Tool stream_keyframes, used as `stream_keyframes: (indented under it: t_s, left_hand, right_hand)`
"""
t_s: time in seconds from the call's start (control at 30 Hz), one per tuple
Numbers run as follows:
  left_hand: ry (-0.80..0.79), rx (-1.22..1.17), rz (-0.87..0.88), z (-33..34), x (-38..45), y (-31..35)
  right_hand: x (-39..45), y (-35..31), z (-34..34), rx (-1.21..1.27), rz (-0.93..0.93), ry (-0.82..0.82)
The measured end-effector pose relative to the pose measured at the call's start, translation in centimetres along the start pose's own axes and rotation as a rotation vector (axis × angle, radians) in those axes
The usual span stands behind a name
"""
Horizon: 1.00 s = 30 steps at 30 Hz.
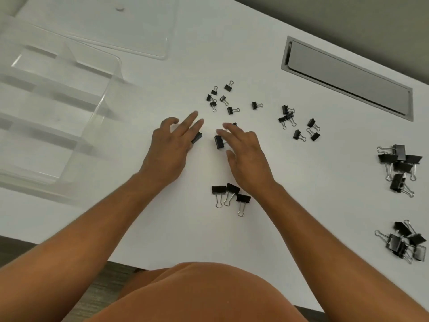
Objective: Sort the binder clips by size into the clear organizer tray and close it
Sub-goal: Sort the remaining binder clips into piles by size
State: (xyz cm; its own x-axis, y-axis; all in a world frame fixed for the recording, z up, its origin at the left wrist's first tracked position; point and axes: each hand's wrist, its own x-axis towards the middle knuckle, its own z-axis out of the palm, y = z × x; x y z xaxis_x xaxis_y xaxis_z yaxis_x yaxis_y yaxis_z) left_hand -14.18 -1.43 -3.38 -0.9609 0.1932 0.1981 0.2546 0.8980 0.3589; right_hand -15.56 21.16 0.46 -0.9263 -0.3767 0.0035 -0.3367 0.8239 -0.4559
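Head view, the only one I have. Step in hand, as I read it: grouping clips on the bench (162,228) by size; nothing has gone into the clear organizer tray (55,108) yet, and its lid (130,31) lies flat beyond it, off.

My left hand (171,145) is spread, fingers straight, fingertips on or just over a medium clip (197,137); it grips nothing I can see. My right hand (243,156) is loosely splayed, fingers just over another medium clip (218,142), thumb clear; contact unclear, no pinch.

Taking the tray as landmark: both hands sit just right of it. The small clips (222,98) lie beyond the hands, more small ones (299,124) further right. Three medium clips (229,196) lie nearer me, handles pointing toward me, long axes roughly parallel. Two large-clip piles (399,168) (406,242) are far right, well apart from the tray.

Next move probably calls for pinching the clip under the right hand, whose body runs roughly away from me, and carrying it left to a compartment.
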Motion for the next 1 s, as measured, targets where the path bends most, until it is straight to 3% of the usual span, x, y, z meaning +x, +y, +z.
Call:
stream_keyframes:
  t_s: [0.13, 0.27, 0.43, 0.6, 0.77, 0.9, 1.0]
  left_hand:
    - [-0.016, -0.043, 0.058, 0.1, 0.5, -1.0]
    - [-0.041, -0.086, -0.052, -0.5, -0.9, 0.0]
    - [-0.114, -0.159, -0.243, -0.6, -4.4, 2.5]
    - [-0.143, -0.209, -0.293, -0.6, -6.2, 5.3]
    - [-0.135, -0.235, -0.26, -0.6, -6.0, 5.0]
    - [0.033, -0.258, -0.159, -0.1, -6.7, 3.7]
    - [0.08, -0.249, -0.166, 0.3, -6.7, 3.5]
  right_hand:
    - [1.1, 0.0, 1.1, -0.012, -0.035, -0.023]
    - [-0.7, -0.2, 1.3, 0.021, 0.005, 0.0]
    - [-4.5, 0.0, 0.2, 0.241, 0.283, 0.069]
    - [-7.1, 0.5, 0.0, 0.313, 0.444, 0.088]
    - [-6.3, 0.2, 0.1, 0.264, 0.4, 0.097]
    - [-3.7, 0.7, -0.4, 0.223, 0.317, 0.188]
    - [-0.6, 1.7, -0.7, 0.145, 0.21, 0.099]
